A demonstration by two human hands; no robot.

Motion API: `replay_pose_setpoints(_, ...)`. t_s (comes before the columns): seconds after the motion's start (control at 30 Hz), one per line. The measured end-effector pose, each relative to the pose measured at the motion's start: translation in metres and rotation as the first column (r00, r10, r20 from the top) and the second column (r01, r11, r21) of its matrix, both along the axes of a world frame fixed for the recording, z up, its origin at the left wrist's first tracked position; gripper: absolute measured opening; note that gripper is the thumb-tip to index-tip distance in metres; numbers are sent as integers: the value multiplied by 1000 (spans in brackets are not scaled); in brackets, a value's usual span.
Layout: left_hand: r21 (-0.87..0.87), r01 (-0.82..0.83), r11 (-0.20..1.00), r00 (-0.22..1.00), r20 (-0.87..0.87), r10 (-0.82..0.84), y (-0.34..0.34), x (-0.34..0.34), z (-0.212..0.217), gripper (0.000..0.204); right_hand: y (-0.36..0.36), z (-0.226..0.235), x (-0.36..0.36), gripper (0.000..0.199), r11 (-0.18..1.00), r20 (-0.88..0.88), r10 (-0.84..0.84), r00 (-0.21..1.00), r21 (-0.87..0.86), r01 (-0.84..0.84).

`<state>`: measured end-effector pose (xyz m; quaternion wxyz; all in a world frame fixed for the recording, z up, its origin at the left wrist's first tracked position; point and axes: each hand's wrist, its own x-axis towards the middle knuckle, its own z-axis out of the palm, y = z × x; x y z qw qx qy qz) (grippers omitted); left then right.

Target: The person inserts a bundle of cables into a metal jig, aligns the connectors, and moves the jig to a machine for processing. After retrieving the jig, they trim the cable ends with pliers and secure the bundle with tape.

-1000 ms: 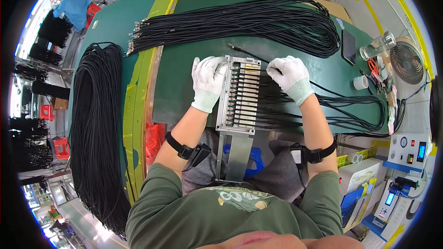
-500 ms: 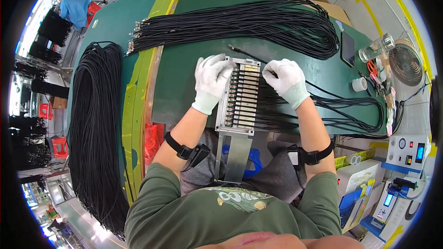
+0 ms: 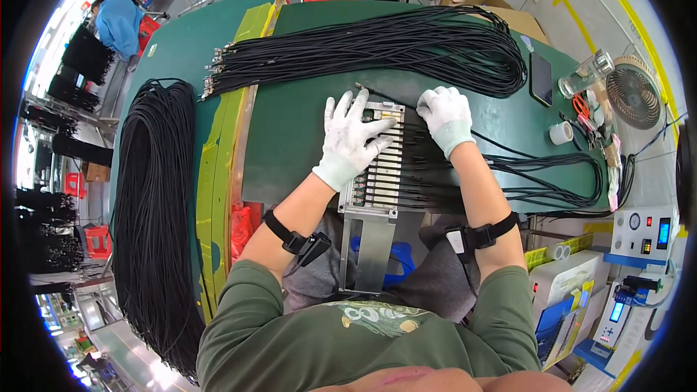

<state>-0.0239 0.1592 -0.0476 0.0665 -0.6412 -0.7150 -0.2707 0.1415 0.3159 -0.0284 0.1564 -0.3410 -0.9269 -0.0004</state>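
A metal fixture (image 3: pixel 372 210) with a row of narrow slots lies at the table's edge, with several black cables (image 3: pixel 417 167) leading from its slots off to the right. My left hand (image 3: pixel 347 138), in a white glove, is open with fingers spread over the fixture's upper part, hiding some slots. Just right of the fixture's far end, my gloved right hand (image 3: pixel 446 117) is closed in a pinch on a single black cable (image 3: pixel 388 96). That cable's metal-tipped end points left, beyond the fixture.
A long bundle of black cables (image 3: pixel 377 51) lies across the back of the green table (image 3: pixel 290 145); another bundle (image 3: pixel 156 210) hangs down at left. At right are a phone (image 3: pixel 541 76), a glass jar (image 3: pixel 584 76), a fan (image 3: pixel 634 94) and a white tape roll (image 3: pixel 560 133).
My left hand has shifted from the fixture's far left corner onto its slots, its fingers spreading. My right hand has moved slightly left and turned, staying beside the fixture's far end.
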Motion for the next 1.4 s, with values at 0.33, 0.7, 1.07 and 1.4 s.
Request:
replay_pose_setpoints(0.33, 260, -290, 921, 685, 729, 10, -6, -17, 1, 22, 1, 10, 19, 8, 920, -301, 207, 931, -265, -290)
replay_pose_setpoints(0.7, 259, -81, 963, 703, 700, -129, -8, -5, 4, 17, -49, 41, -23, 15, 867, -310, 349, 884, -250, -430)
replay_pose_setpoints(1.07, 335, 7, 942, 922, 362, -136, -6, -8, 15, 15, -47, 34, -23, 15, 845, -373, 388, 843, -220, -487)
replay_pose_setpoints(1.4, 266, -68, 962, 864, 498, -77, -8, -7, 11, 12, -46, 29, -27, 17, 878, -307, 371, 876, -191, -439)
